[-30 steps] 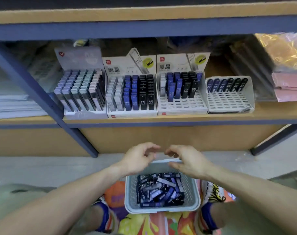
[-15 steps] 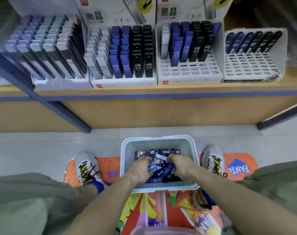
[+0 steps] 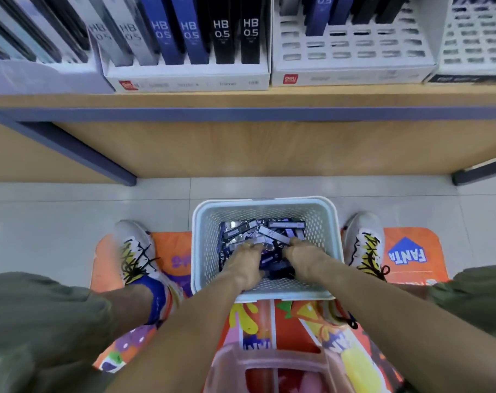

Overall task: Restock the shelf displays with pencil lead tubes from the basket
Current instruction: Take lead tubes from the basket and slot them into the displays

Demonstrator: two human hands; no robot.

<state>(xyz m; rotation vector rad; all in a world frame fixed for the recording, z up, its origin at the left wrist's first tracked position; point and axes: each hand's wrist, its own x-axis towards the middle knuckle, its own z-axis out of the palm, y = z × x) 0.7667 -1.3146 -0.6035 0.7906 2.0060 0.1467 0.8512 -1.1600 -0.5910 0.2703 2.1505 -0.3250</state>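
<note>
1. Pale blue-grey perforated basket [image 3: 330,222] sits on the tiled floor, below and in front of the shelf [image 3: 246,99]; taken as the landmark.
2. Inside the basket: a loose heap of pencil lead tubes [image 3: 269,232], blue, black and grey, lying in mixed directions.
3. Left hand [image 3: 245,260] is down in the basket's near-left part, fingers curled into the heap and touching tubes. Cannot tell whether any tube is actually pinched.
4. Right hand [image 3: 305,256] is in the basket's near-right part, fingers bent down onto the tubes. Grip likewise cannot be told.
5. Both forearms cross the basket's near rim.
6. Above the basket, on the shelf: one display box [image 3: 187,78] filled at its front with upright tubes marked "HB 0.5"; to its right a second display box [image 3: 351,56] with rows of vacant slots at its front.
7. Either side of the basket: a printed shoe, left [image 3: 134,249] and right [image 3: 364,239], both on an orange mat [image 3: 414,251].
8. Nearer than the basket: a pink stool [image 3: 272,364], blurred.
</note>
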